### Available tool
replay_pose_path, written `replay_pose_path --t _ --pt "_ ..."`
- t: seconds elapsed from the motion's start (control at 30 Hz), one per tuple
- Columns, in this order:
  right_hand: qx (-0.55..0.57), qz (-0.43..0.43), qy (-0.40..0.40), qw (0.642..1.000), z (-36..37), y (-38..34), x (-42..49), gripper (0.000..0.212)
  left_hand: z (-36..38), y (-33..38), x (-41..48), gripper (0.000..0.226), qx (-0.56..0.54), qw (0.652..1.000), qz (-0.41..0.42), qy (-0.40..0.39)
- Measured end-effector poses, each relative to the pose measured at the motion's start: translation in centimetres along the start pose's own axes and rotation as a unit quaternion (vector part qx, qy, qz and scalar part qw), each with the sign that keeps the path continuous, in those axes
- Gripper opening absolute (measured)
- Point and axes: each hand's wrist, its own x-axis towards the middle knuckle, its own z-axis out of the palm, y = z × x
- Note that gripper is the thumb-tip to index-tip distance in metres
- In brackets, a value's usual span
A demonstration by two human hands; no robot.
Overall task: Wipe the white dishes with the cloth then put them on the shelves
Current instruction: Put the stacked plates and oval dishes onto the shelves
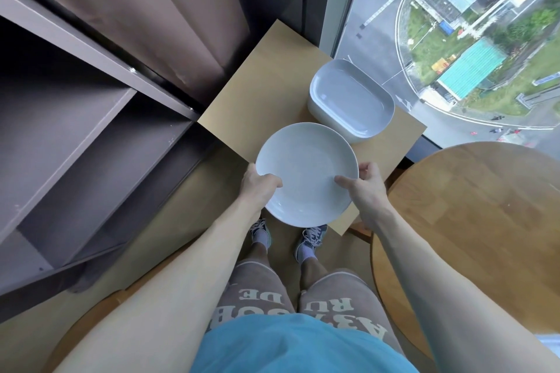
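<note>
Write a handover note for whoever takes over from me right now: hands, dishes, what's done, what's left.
Left hand: grips the near-left rim of the round white plate, thumb on top.
Right hand: grips the near-right rim, thumb on top.
The plate is held above the near edge of the small square table.
The stack of rectangular white dishes sits on that table by the window.
The dark shelf unit is to the left; no dish shows on it.
The cloth is not in view, so whether this plate is wiped cannot be told.
Left: shelve the plate, then wipe and shelve the stack.
</note>
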Motion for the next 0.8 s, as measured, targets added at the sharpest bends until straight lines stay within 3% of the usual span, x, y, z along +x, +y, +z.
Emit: replay_pose_path --t 0.1,0.6,0.8 --pt "0.003 -0.004 -0.045 0.999 0.2 0.0 0.0 0.037 -0.1 -0.1 0.1 0.046 0.002 1.000 0.006 -0.007" --pt "-0.012 -0.023 -0.084 0.996 -1.0 -0.4 -0.6 0.030 -2.0 -0.6 -0.8 0.053 0.000 0.997 0.032 -0.063" --pt "0.020 -0.009 -0.078 0.997 -2.9 -0.6 -1.8 0.021 -2.6 -1.2 -1.6 0.050 0.006 0.998 0.051 -0.033"
